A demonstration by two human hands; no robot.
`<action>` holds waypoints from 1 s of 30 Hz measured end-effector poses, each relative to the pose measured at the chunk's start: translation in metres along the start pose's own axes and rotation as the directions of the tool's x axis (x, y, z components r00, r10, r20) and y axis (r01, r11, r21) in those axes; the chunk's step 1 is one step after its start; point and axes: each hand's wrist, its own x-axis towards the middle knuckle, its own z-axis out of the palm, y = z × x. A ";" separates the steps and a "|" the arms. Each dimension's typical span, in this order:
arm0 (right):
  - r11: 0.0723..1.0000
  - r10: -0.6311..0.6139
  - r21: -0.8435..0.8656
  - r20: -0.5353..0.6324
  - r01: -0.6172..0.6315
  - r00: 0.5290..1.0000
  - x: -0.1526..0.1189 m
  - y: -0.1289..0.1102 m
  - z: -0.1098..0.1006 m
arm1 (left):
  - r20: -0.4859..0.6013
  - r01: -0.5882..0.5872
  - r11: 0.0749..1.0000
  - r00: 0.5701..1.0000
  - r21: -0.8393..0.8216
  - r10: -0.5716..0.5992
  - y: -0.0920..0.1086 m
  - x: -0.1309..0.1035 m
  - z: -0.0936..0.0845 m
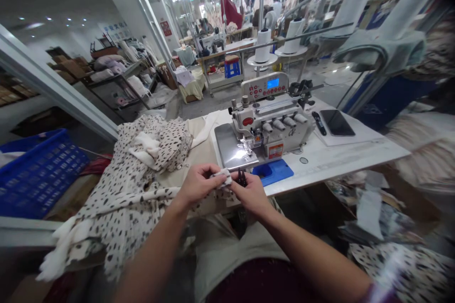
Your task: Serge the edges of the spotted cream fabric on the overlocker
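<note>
In front of the sewing machine, my left hand (198, 183) pinches the edge of a white fabric piece with dark spots (224, 176). My right hand (253, 195) meets it there, thumb and finger at the same edge. A small pair of dark thread snips (242, 177) rests in the right hand, points upward. From the left hand, spotted fabric (142, 196) trails left over the table into a heap. The overlock sewing machine (272, 125) stands just beyond both hands, its metal plate (231, 144) near the fingers.
A blue tray (280, 173) sits at the table's front edge. To the right lie a phone (337, 122) and a black marker (319, 123). A blue basket (42, 175) stands at far left. Fabric scraps (377, 208) fill a box at lower right.
</note>
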 end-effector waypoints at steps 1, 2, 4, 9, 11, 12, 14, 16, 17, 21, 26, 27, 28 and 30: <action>1.000 0.006 0.006 -0.002 -0.006 1.000 0.000 0.002 -0.001 | -0.021 0.006 1.000 1.000 0.003 -0.006 0.000 0.001 0.001; 1.000 0.018 0.022 0.002 -0.018 1.000 0.000 0.004 -0.003 | -0.036 0.008 1.000 0.999 0.005 -0.007 0.000 0.001 0.003; 0.996 0.043 0.076 0.015 -0.044 0.999 0.002 0.008 -0.007 | -0.051 0.002 1.000 0.999 0.006 -0.002 -0.001 0.003 0.004; 0.998 0.023 0.054 0.065 -0.027 0.998 0.007 0.002 -0.016 | -0.019 -0.019 1.000 1.000 -0.015 0.019 -0.003 0.010 0.005; 1.000 0.002 0.017 0.072 -0.003 0.997 0.009 -0.002 -0.018 | -0.024 -0.007 0.999 1.000 -0.032 0.006 -0.002 0.013 0.005; 1.000 -0.006 0.008 0.067 0.005 0.998 0.010 -0.004 -0.018 | -0.024 0.007 0.999 1.000 -0.046 -0.008 -0.002 0.013 0.006; 1.000 -0.020 -0.005 0.054 0.021 0.998 0.010 -0.006 -0.019 | -0.018 0.035 0.996 0.999 -0.078 -0.036 0.000 0.015 0.007; 0.999 -0.035 -0.027 0.047 0.037 0.998 0.010 -0.006 -0.019 | -0.011 0.043 0.994 0.999 -0.102 -0.044 0.002 0.015 0.008; 0.998 -0.046 -0.041 0.046 0.048 0.998 0.010 -0.005 -0.020 | -0.014 0.038 0.994 0.999 -0.105 -0.039 0.003 0.016 0.009; 0.993 -0.089 -0.074 0.036 0.091 0.995 0.009 -0.002 -0.022 | -0.074 0.010 0.996 0.997 -0.084 -0.016 0.004 0.017 0.013; 1.000 -0.027 -0.006 0.051 0.027 0.998 0.010 -0.003 -0.027 | -0.113 -0.001 0.997 0.994 -0.074 -0.007 0.005 0.019 0.019; 1.000 -0.008 0.015 0.067 0.007 0.998 0.010 -0.003 -0.028 | -0.116 -0.004 0.997 0.993 -0.082 -0.006 0.005 0.020 0.020; 0.999 0.006 0.031 0.082 -0.009 0.997 0.010 -0.004 -0.029 | -0.114 -0.005 0.996 0.993 -0.092 -0.006 0.005 0.020 0.020; 0.999 0.010 0.038 0.102 -0.014 0.995 0.010 -0.005 -0.031 | -0.096 -0.008 0.995 0.995 -0.097 -0.002 0.006 0.022 0.021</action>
